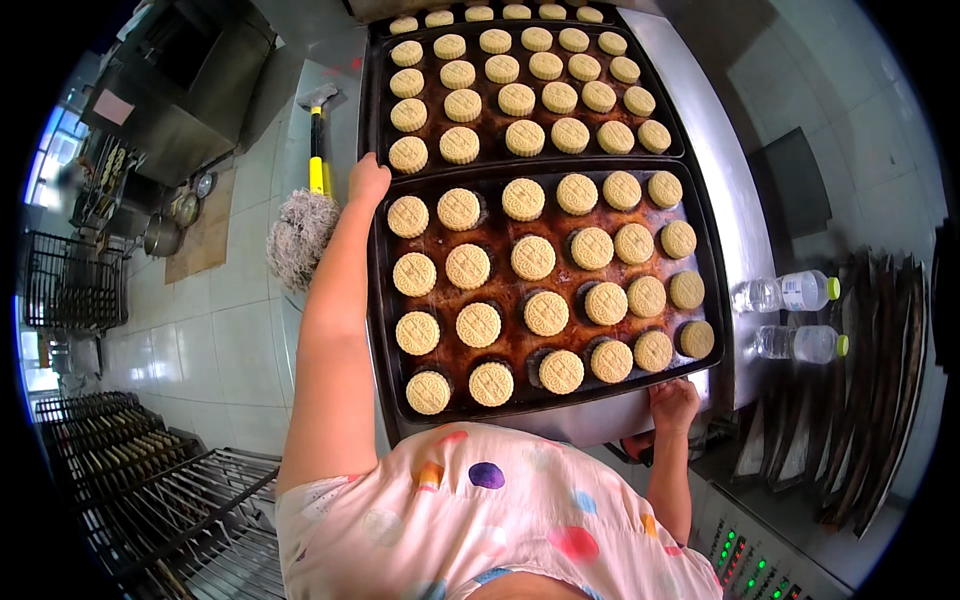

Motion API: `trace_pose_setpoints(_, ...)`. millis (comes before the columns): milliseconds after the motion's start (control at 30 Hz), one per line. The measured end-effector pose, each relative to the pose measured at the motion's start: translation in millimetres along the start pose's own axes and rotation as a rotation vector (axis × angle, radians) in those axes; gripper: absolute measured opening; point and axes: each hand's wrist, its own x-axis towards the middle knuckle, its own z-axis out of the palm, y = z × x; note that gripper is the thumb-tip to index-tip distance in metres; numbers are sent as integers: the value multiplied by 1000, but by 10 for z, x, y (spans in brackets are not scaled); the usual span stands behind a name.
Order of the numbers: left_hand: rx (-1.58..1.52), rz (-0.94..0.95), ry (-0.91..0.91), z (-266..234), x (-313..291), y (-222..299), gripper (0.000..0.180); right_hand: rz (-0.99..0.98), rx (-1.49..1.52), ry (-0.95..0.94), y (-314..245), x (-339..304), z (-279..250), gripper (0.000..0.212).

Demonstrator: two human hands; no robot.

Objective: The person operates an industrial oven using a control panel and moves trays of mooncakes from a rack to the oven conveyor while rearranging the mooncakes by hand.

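A dark baking tray (548, 397) lies in front of me, with rows of round, pale, pattern-stamped mooncakes (532, 258) on its browned surface. My left hand (370, 182) is closed at this tray's far left corner, where it meets a second tray; its fingertips are partly hidden. At the near edge, toward the right corner, my right hand (674, 403) has its fingers curled around the rim. Directly beyond sits the second dark tray (362, 110), also bearing rows of mooncakes (516, 100). Part of another row shows past it.
Two clear bottles with green caps (806, 292) lie right of the near tray. A grey mop head (302, 238) and a yellow-black handle (317, 150) are at the left. Loaded racks (130, 455) stand lower left; dark trays (850, 390) stand on edge at right.
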Motion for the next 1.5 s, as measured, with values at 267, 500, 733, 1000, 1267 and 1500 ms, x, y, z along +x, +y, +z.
trace_pose_setpoints(267,-100,-28,138,38,-188,154,39,25,56,-150,-6,-15,-178,26)
trace_pose_setpoints(500,-69,-30,279,173,-145,117,40,3,90,-201,13,-14,-263,37)
trace_pose_setpoints(733,-220,-73,67,76,-371,-90,50,78,-149,-191,-114,-59,-219,34)
trace_pose_setpoints(1000,-372,242,152,-696,-1913,-178,31,-334,-1462,-168,-533,-770,369,23)
trace_pose_setpoints(1267,-78,313,239,-1139,-3219,-507,24,-1210,-1866,-553,-206,-301,1394,41)
trace_pose_setpoints(1500,45,282,239,-1153,-3886,-575,29,-1216,-2109,-632,129,144,1605,55)
